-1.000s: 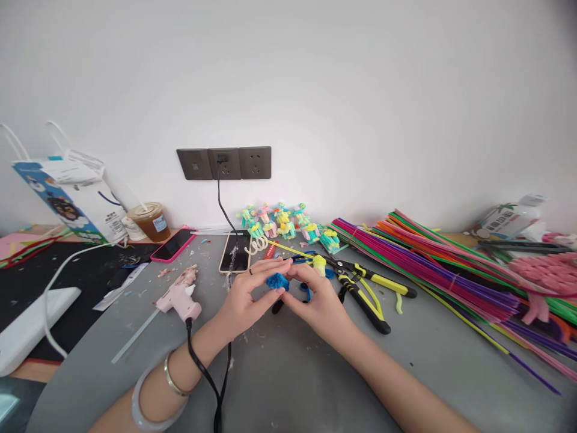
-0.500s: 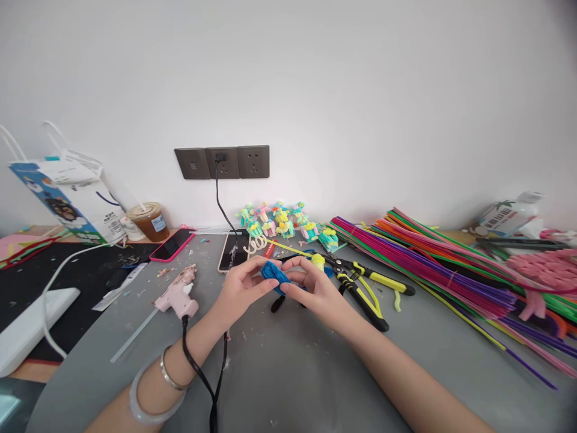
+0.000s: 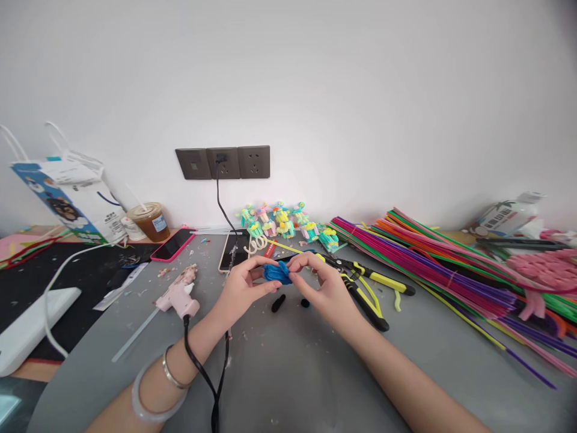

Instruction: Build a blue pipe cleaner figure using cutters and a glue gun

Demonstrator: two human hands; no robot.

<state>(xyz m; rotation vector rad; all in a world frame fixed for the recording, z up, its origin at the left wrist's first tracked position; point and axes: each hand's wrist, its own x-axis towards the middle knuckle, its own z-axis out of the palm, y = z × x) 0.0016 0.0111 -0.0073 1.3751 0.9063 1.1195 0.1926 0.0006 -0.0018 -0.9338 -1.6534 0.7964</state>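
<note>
A small blue bundle of fuzzy pipe cleaner (image 3: 276, 272) is held up between both hands over the middle of the table. My left hand (image 3: 243, 286) has its thumb and fingers closed on the bundle's left side. On its right side, my right hand (image 3: 319, 282) pinches the edge between thumb and fingertips. Below the hands lie a short black fuzzy piece (image 3: 278, 303) and a smaller dark piece (image 3: 305, 303). Yellow-and-black pliers (image 3: 367, 300) rest just right of my right hand.
A pink glue gun (image 3: 178, 299) with a black cord lies left of my left arm. Behind the hands are a phone (image 3: 234, 246) and several pastel pipe-cleaner figures (image 3: 283, 222). Bundled coloured pipe cleaners (image 3: 433, 264) cover the right side. A drink cup (image 3: 151, 221) stands back left.
The blue bundle has been turned and lies more level between my fingers. My right hand has shifted slightly up and right, and the dark pieces below show more.
</note>
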